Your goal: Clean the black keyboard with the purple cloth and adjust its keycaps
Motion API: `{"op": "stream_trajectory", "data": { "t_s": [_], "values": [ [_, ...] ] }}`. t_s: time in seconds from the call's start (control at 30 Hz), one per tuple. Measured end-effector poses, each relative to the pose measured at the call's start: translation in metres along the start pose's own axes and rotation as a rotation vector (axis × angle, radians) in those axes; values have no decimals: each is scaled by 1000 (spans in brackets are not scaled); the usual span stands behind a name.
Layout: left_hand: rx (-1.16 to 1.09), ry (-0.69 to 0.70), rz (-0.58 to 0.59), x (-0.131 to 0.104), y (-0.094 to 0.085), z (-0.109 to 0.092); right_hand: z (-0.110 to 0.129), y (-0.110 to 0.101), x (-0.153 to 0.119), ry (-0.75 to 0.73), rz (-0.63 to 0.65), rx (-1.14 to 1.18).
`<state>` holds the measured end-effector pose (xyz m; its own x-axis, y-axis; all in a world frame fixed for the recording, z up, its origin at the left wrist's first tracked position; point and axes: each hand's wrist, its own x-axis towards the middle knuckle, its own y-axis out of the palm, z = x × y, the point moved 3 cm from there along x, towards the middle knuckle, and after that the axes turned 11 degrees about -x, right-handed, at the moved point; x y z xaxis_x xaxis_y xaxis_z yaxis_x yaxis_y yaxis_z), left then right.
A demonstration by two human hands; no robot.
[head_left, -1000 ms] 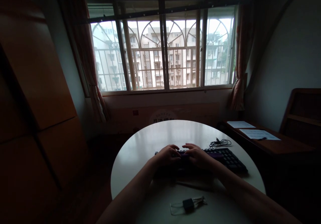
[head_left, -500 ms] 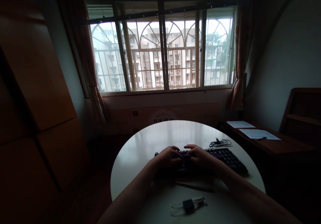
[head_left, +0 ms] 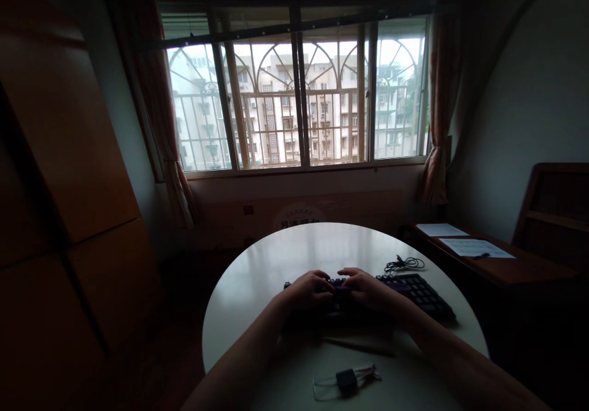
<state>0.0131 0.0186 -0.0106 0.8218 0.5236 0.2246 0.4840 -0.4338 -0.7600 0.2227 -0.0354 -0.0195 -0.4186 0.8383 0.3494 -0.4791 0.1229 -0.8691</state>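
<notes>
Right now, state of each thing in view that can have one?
Keyboard, flat, partly covered, power unclear
Left hand, open, fingers bent
Right hand, open, fingers bent
Cable, coiled
Curtains, tied back
Papers, lying flat
Window, open or shut unclear
Dark block, on white table

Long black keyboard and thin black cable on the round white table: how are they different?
The long black keyboard is big and blocky, but the thin black cable is small and loopy. The keyboard has rows of keys; the cable has none. Both hands, left and right, are at the keyboard, while neither is at the cable. Both are dark and lie on the round white table.
</notes>
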Motion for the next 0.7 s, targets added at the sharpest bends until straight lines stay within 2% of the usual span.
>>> {"op": "stream_trajectory", "data": {
  "t_s": [0.23, 0.5, 0.7],
  "values": [
    [21, -2, -3, 2, 0, -2, 0, -1, 0, 14, -18, -20],
    [9, 1, -4, 1, -1, -3, 3, -3, -2, 1, 18, 15],
    [1, -7, -4, 1, -2, -5, -1, 2, 2, 26, -13, -23]
  ]
}}
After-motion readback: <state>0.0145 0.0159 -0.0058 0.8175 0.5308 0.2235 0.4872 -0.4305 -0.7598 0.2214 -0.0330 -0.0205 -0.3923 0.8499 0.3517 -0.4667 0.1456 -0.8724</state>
